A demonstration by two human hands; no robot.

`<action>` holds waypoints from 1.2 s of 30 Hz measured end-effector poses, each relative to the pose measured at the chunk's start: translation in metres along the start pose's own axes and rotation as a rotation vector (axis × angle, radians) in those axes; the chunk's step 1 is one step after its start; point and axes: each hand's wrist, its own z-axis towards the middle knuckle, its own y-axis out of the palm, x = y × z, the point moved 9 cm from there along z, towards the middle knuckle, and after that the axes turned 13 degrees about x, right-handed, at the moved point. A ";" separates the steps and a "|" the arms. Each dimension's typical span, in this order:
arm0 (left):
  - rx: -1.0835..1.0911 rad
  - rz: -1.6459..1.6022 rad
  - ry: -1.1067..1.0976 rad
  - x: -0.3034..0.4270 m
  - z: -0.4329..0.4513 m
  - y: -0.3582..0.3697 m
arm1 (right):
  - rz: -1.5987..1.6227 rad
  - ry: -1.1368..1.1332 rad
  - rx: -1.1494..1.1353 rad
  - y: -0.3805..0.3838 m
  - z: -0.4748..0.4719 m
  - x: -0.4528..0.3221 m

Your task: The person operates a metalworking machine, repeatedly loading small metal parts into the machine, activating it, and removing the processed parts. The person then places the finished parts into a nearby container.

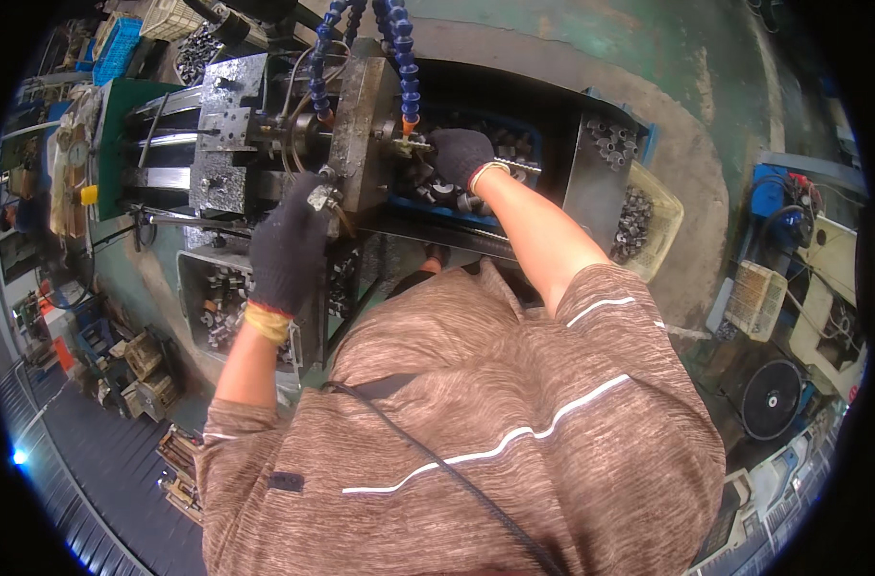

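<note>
A dark knitted glove covers my left hand point(291, 237), which is raised at the front of the machine beside a small metal valve fitting point(324, 197); whether the fingers grip it I cannot tell. My right hand point(460, 155), also gloved, is closed around a spiral-fluted metal rod point(520, 166), whose ends show on both sides of the fist. The rod's left end lies close to the machine's spindle point(385, 133), below the orange nozzle point(409, 127) of a blue segmented coolant hose point(406, 65). Under my right hand, a blue crate point(437, 209) holds many metal parts.
A steel plate point(589, 173) carries several short tube pieces point(612, 144). Right of it stands a cream plastic basket point(664, 216) of metal parts. A metal bin point(196, 288) with more parts is below my left hand. The machine's upright block point(362, 129) stands between my hands.
</note>
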 end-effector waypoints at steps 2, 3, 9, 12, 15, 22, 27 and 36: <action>-0.016 -0.114 -0.044 0.000 -0.009 0.005 | 0.037 0.023 0.002 -0.005 -0.007 0.009; -0.035 -0.175 -0.041 0.002 -0.015 0.012 | 0.057 0.033 0.002 -0.016 -0.012 0.012; -0.280 -0.341 0.015 0.060 -0.025 0.078 | -0.024 0.034 0.096 -0.050 -0.078 0.098; -0.467 -0.337 0.036 0.095 -0.029 0.131 | -0.037 0.086 0.188 -0.083 -0.142 0.159; -0.558 -0.319 0.172 0.134 -0.036 0.188 | -0.042 0.244 0.165 -0.126 -0.220 0.209; -0.555 -0.309 0.573 0.243 -0.060 0.309 | -0.141 0.676 0.399 -0.176 -0.445 0.295; -0.389 -0.275 0.851 0.299 -0.077 0.360 | -0.137 0.930 0.475 -0.177 -0.554 0.277; -0.837 -0.710 -0.013 0.283 -0.059 0.393 | -0.027 1.012 0.501 -0.156 -0.592 0.265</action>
